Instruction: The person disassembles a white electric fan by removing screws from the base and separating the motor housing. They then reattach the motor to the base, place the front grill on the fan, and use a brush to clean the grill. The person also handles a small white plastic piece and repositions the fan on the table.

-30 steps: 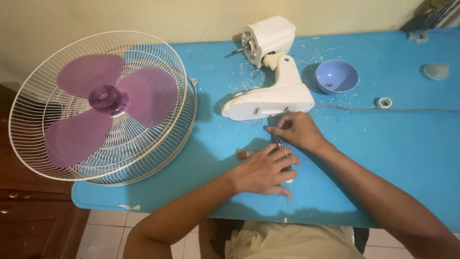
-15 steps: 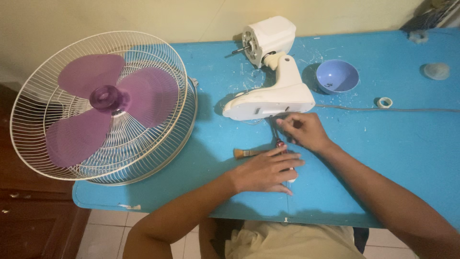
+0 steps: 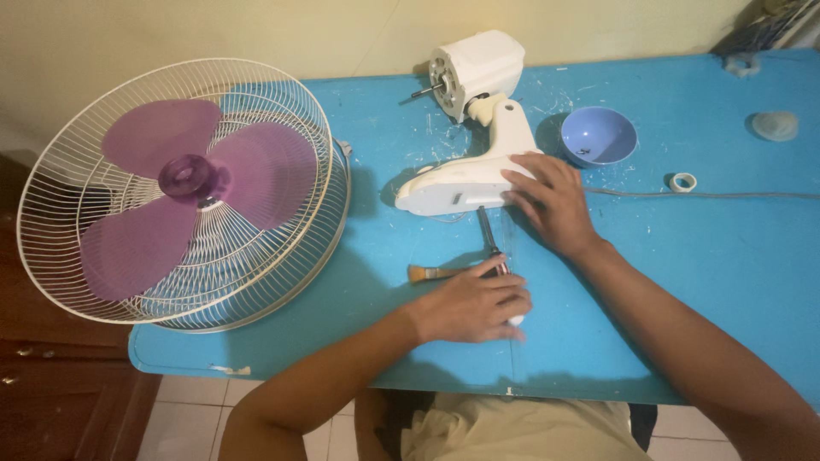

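leftmost, fan cage [image 3: 184, 192] with purple blades [image 3: 184, 183] lies flat, overhanging the table [image 3: 726, 256] edge. small brush [image 3: 424, 273] sits beside the left hand [image 3: 474, 306], which is closed around a screwdriver [image 3: 489, 242], tip aimed at the white fan base [image 3: 465, 181]. right hand [image 3: 553, 202] lies open-palmed on that base, pinning it, gripping nothing. bowl [image 3: 598, 137] and tape roll [image 3: 682, 181] further right. risk: tip could skid off the base towards the right fingers; cage might tip off if nudged.

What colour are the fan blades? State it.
Purple, translucent; the fan blades show in the head view, inside the white grille.
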